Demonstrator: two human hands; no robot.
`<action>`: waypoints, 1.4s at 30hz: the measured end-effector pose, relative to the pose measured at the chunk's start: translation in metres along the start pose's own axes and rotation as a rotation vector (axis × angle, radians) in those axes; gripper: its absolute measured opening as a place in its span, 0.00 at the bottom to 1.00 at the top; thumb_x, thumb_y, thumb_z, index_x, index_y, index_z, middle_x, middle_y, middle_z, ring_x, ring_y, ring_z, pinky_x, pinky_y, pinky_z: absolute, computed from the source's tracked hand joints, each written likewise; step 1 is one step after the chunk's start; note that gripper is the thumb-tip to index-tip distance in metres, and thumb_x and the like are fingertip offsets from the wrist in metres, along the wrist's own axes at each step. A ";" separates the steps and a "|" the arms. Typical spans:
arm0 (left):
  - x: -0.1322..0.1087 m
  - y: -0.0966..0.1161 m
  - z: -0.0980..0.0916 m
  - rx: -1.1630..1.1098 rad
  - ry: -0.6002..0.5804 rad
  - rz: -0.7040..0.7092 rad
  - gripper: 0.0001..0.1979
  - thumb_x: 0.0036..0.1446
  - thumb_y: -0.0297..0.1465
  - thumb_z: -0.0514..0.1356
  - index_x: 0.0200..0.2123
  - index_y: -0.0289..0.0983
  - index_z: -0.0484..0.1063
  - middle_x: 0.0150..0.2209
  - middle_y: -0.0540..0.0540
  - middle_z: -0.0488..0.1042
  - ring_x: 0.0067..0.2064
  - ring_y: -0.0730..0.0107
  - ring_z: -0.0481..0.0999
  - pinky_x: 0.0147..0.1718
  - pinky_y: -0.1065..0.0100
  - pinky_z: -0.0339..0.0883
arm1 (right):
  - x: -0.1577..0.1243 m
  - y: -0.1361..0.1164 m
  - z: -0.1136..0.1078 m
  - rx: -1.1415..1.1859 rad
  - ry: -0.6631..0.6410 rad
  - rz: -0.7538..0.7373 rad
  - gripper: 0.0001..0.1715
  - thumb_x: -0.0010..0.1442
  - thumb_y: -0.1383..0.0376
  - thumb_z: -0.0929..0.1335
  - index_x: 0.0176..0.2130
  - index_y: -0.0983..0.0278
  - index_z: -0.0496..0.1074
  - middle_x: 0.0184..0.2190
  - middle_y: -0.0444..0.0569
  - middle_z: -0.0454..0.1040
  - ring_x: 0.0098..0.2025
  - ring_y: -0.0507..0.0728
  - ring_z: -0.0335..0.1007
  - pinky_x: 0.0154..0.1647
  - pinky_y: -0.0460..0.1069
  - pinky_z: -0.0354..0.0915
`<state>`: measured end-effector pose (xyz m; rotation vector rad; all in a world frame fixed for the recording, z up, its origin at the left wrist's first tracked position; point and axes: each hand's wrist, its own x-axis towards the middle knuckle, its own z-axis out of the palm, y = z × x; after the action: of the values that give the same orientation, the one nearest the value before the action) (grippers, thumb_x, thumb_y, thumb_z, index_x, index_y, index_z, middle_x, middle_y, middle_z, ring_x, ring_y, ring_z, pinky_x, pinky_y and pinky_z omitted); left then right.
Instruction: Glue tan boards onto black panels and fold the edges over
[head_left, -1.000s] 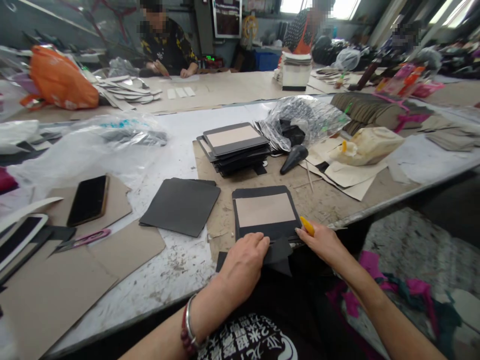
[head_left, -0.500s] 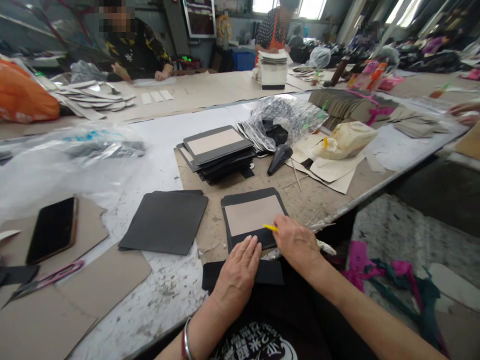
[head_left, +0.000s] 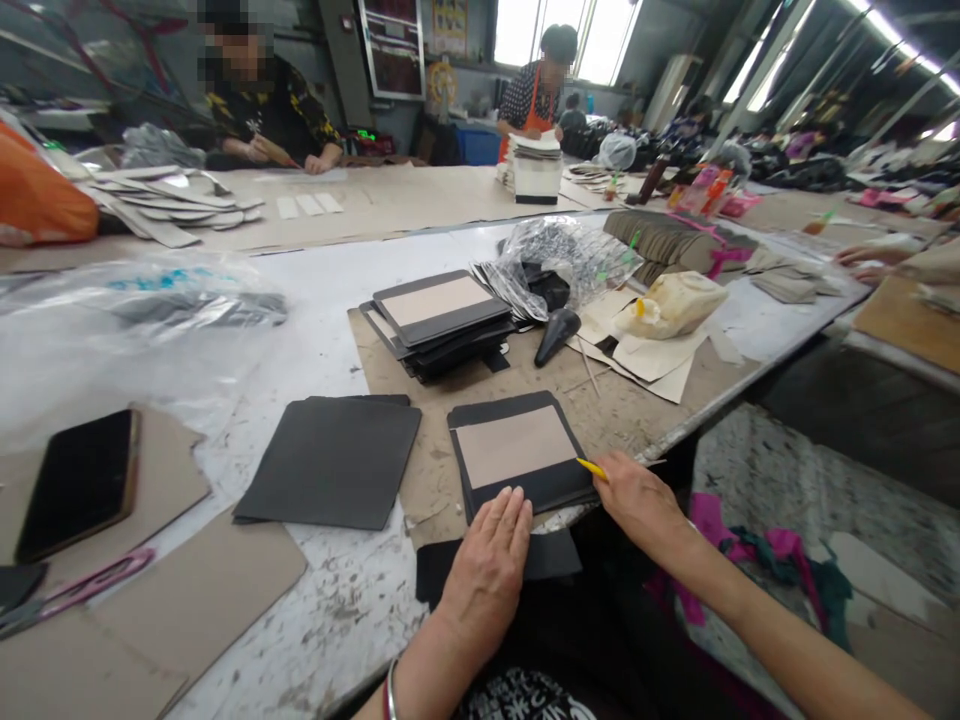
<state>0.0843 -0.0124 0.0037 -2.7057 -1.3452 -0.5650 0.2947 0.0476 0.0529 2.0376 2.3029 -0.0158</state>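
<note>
My left hand [head_left: 491, 555] lies flat, fingers stretched out, its tips on the near edge of a black sheet [head_left: 517, 405] that bears a beige panel [head_left: 516, 446]. In my right hand [head_left: 637, 495] is a thin yellow pointed tool [head_left: 591, 468], its tip at the panel's lower right corner; its exact kind is unclear. A black strip [head_left: 551, 556] lies at the table edge, partly under my left hand. Left of the work rests a pile of plain black sheets [head_left: 334, 462]. Beyond it stands a stack of black pieces with beige panels [head_left: 442, 310].
Scissors with pink handles [head_left: 97, 580] and a phone [head_left: 81, 485] lie at the left on cardboard. Behind are a clear plastic bag [head_left: 566, 250], a black cone-shaped object [head_left: 557, 336] and a yellowed container [head_left: 671, 303]. Two people work across the table; another person's hands show at the right.
My right hand has moved right with the yellow tool, from over the panel to its right corner. My left hand stays flat on the sheet. The camera view has shifted slightly.
</note>
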 end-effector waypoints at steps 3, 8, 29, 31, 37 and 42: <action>0.001 0.000 -0.001 -0.009 -0.016 0.000 0.26 0.51 0.15 0.45 0.54 0.26 0.60 0.56 0.36 0.62 0.58 0.57 0.59 0.53 0.59 0.61 | -0.001 -0.001 -0.003 0.109 -0.031 0.007 0.13 0.59 0.68 0.58 0.32 0.65 0.69 0.31 0.51 0.70 0.35 0.55 0.67 0.37 0.47 0.60; 0.001 0.000 -0.003 -0.020 -0.020 -0.015 0.25 0.51 0.15 0.46 0.54 0.26 0.60 0.57 0.34 0.61 0.59 0.57 0.58 0.53 0.59 0.61 | 0.003 0.008 -0.010 0.453 0.004 0.178 0.16 0.57 0.57 0.59 0.31 0.65 0.69 0.28 0.49 0.71 0.32 0.56 0.67 0.35 0.49 0.60; 0.031 -0.075 -0.034 -1.237 0.522 -1.168 0.20 0.49 0.38 0.59 0.40 0.29 0.69 0.20 0.53 0.66 0.21 0.76 0.67 0.23 0.72 0.64 | -0.007 0.001 -0.024 1.326 -0.198 0.529 0.31 0.41 0.46 0.70 0.38 0.59 0.57 0.11 0.31 0.51 0.12 0.45 0.46 0.14 0.41 0.43; 0.035 -0.079 -0.034 -1.250 0.528 -1.184 0.20 0.46 0.39 0.61 0.38 0.30 0.70 0.21 0.53 0.67 0.20 0.77 0.66 0.22 0.73 0.62 | -0.009 0.002 -0.026 1.318 -0.184 0.544 0.33 0.39 0.46 0.71 0.39 0.60 0.58 0.12 0.32 0.52 0.13 0.46 0.47 0.14 0.41 0.43; 0.036 -0.076 -0.039 -1.210 0.522 -1.169 0.20 0.42 0.41 0.63 0.35 0.31 0.73 0.22 0.51 0.69 0.22 0.74 0.66 0.24 0.71 0.61 | -0.008 -0.002 -0.038 1.321 -0.174 0.602 0.34 0.35 0.46 0.71 0.38 0.59 0.60 0.11 0.31 0.51 0.12 0.45 0.46 0.13 0.41 0.43; 0.030 -0.081 -0.043 -1.018 0.509 -1.201 0.16 0.39 0.41 0.63 0.24 0.32 0.73 0.16 0.49 0.67 0.21 0.67 0.65 0.23 0.67 0.59 | -0.008 -0.005 -0.043 1.263 -0.155 0.460 0.28 0.37 0.46 0.70 0.32 0.60 0.62 0.13 0.35 0.55 0.14 0.47 0.51 0.13 0.43 0.50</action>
<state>0.0244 0.0504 0.0462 -1.4149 -2.8470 -2.2754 0.2885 0.0408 0.0961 2.7471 1.7295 -1.9050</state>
